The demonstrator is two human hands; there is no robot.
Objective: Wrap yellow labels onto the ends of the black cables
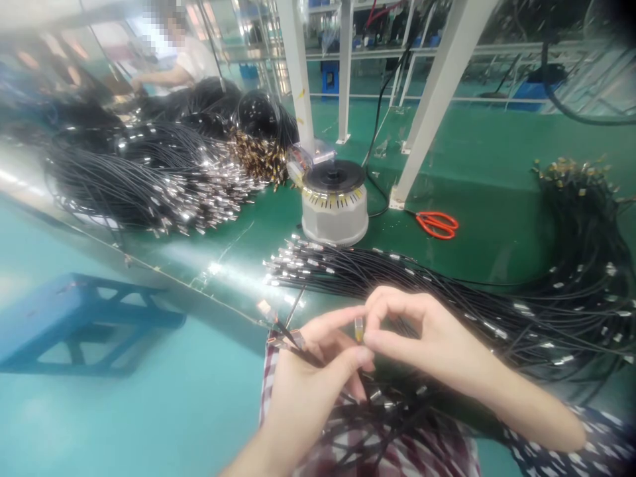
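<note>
Two bare hands: one left hand (313, 384), one right hand (412, 324). One silver-and-yellow connector (358, 327) among the fingers. One pair of orange-handled scissors (437, 224), one round tape dispenser (334, 215), one blue stool (64, 311), one co-worker (193, 61), one counter (481, 228). Black cables (355, 268): too many to count.

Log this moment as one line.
left hand: holding black cable | right hand: at small connector | nearby: orange-handled scissors

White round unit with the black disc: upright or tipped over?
Upright: the white round unit sits base-down on the green bench, with its black disc on top, facing up.
</note>
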